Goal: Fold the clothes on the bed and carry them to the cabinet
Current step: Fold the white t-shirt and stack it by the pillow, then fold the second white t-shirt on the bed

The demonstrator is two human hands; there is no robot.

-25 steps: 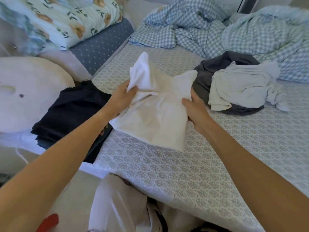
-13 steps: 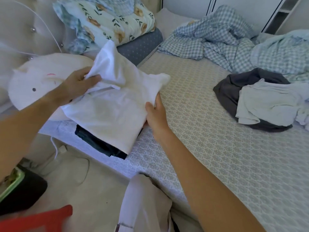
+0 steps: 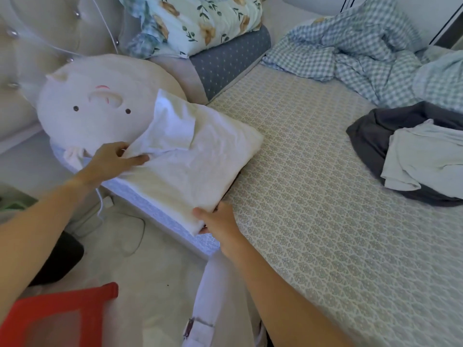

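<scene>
A folded white garment (image 3: 190,161) lies at the near left corner of the bed (image 3: 313,196), next to a round white plush pillow. My left hand (image 3: 112,159) pinches its left edge, where a flap sticks up. My right hand (image 3: 218,221) grips its near corner at the mattress edge. The dark folded clothes seen earlier are hidden beneath it. At the right, a pale green garment (image 3: 423,161) lies loose on a dark grey one (image 3: 375,136).
A round plush pillow (image 3: 95,101) with a face, a floral pillow (image 3: 200,21) and a dotted grey cushion (image 3: 225,61) sit at the head end. A checked blanket (image 3: 363,51) is bunched at the back. A red stool (image 3: 55,319) stands on the floor.
Both hands carried the white garment left from mid-bed and lowered it onto the dark folded pile at the bed's corner, which it now covers. My view swung left.
</scene>
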